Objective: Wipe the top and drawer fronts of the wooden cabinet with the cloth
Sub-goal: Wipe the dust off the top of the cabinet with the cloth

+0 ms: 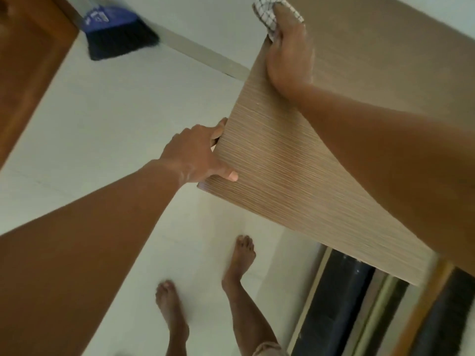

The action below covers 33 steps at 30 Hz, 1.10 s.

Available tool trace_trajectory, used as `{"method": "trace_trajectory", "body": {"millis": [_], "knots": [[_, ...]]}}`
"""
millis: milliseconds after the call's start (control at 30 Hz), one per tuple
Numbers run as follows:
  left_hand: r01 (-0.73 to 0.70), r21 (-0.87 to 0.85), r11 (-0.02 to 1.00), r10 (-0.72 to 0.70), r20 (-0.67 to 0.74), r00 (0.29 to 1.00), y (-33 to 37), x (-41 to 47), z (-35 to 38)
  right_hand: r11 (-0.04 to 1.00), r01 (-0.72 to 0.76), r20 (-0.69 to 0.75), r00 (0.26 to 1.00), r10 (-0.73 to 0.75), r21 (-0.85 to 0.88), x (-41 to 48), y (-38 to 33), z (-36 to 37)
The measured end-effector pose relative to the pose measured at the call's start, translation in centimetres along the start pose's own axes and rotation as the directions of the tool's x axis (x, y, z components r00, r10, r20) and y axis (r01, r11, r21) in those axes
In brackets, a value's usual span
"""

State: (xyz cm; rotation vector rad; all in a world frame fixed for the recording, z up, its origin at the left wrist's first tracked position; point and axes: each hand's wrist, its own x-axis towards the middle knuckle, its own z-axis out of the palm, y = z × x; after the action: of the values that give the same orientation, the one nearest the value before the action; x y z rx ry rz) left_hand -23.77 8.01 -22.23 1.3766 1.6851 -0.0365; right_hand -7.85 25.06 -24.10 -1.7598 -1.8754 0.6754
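Note:
The wooden cabinet's light, striped top (295, 163) fills the right half of the head view. My right hand (288, 55) presses a white cloth with a dark check (264, 11) onto the far left edge of the top, the cloth bunched under my fingers. My left hand (198, 155) grips the near left corner of the top, thumb on the surface and fingers curled over the side edge. The drawer fronts are hidden below the top.
A blue broom with black bristles (115, 34) leans by the wall at the upper left, beside a brown wooden door (28, 73). My bare feet (241, 258) stand on pale floor tiles. A dark sliding-door track (347, 304) runs at the lower right.

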Motion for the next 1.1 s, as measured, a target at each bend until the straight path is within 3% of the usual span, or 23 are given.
{"method": "trace_trajectory", "body": {"millis": [133,267,367,500,733,867,933,1000,1067,1100], "knots": [[0.001,-0.087,0.996,-0.007,-0.069,0.998,-0.5,-0.9,0.9,0.977,0.204,0.141,0.971,-0.194,-0.059,-3.8,0.2,0.6],[0.043,-0.221,0.974,-0.096,-0.234,0.967,-1.0,-3.5,3.4,0.939,0.343,0.237,0.914,-0.328,-0.021,-12.0,0.2,0.3],[0.019,-0.351,0.936,-0.134,-0.307,0.942,-2.2,-5.7,5.1,0.917,0.397,0.308,0.869,-0.388,0.037,-18.3,0.3,0.6],[-0.071,-0.398,0.915,-0.076,-0.341,0.937,-3.9,-8.0,5.4,0.924,0.380,0.278,0.884,-0.375,0.036,-22.7,0.1,0.7],[-0.178,-0.255,0.950,0.080,-0.352,0.933,-6.1,-8.2,4.7,0.901,0.431,0.235,0.882,-0.408,-0.050,-27.8,0.9,0.0],[-0.194,-0.042,0.980,0.166,-0.360,0.918,-5.6,-8.6,4.7,0.879,0.453,0.243,0.879,-0.411,-0.152,-31.9,3.2,-1.7],[-0.218,0.154,0.964,0.261,-0.371,0.891,-4.8,-9.1,5.6,0.905,0.345,0.135,0.938,-0.320,-0.247,-34.4,4.6,-2.5],[-0.278,0.393,0.876,0.421,-0.343,0.840,-4.6,-9.9,7.0,0.972,0.048,-0.154,0.984,-0.085,-0.232,-37.2,5.3,-3.2],[-0.332,0.586,0.739,0.555,-0.249,0.794,-5.2,-10.4,8.9,0.970,-0.238,-0.411,0.890,0.200,-0.042,-39.5,5.0,-3.3],[-0.337,0.634,0.697,0.573,-0.210,0.792,-5.6,-10.6,9.8,0.951,-0.305,-0.479,0.827,0.294,0.057,-40.3,4.5,-3.0]]}}
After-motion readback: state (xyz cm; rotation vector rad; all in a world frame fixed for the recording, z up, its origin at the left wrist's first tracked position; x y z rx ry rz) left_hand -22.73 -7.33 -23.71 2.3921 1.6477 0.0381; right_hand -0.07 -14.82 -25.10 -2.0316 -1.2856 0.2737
